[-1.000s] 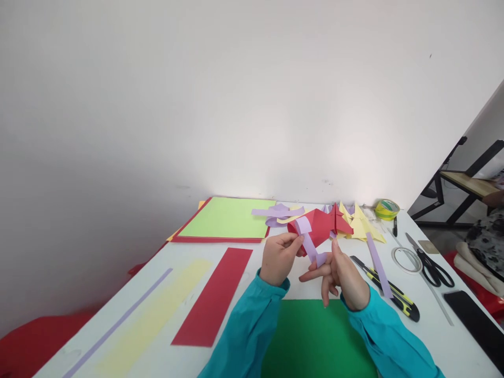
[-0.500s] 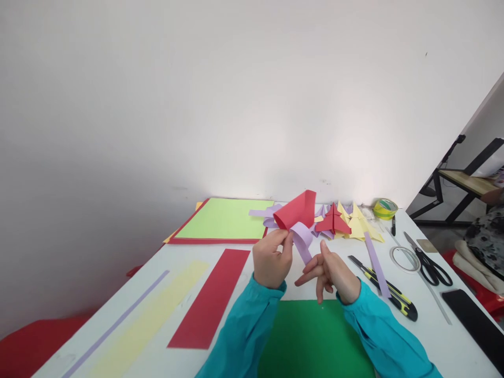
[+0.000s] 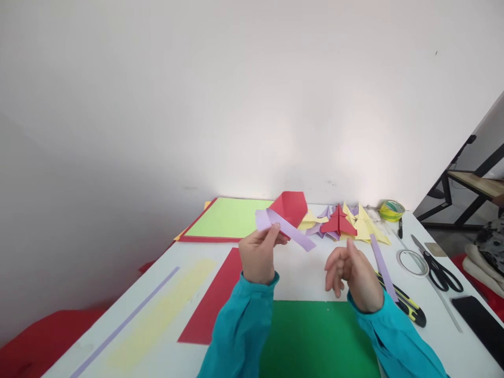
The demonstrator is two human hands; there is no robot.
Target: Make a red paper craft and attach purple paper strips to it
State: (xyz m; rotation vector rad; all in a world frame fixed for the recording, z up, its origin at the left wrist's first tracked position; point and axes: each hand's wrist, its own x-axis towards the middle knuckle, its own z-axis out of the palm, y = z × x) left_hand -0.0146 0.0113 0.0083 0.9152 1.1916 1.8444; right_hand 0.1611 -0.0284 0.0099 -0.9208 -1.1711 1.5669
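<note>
My left hand (image 3: 260, 252) pinches a folded red paper piece (image 3: 290, 207) together with a lilac paper strip (image 3: 292, 232), above the white table. One end of the strip points down to the right, past my thumb; its other part bends round at the left. To the right, my right hand (image 3: 352, 273) is off the paper, its fingers loosely curled and apart, with nothing in it. Below both hands lies a green sheet (image 3: 318, 336). A flat red paper strip (image 3: 214, 299) rests left of my left forearm.
Light green sheets (image 3: 224, 218) on red ones lie at the back left. Folded red paper (image 3: 338, 223) and yellow paper (image 3: 364, 226) stand at the back. Rightward are a utility knife (image 3: 411, 310), scissors (image 3: 439, 268), a tape roll (image 3: 412, 262), yellow tape (image 3: 391, 211) and another lilac strip (image 3: 382, 268).
My left hand has turned, swinging the red paper left and the lilac strip's end out to the right. My right hand has drawn away to the right, its fingers more curled.
</note>
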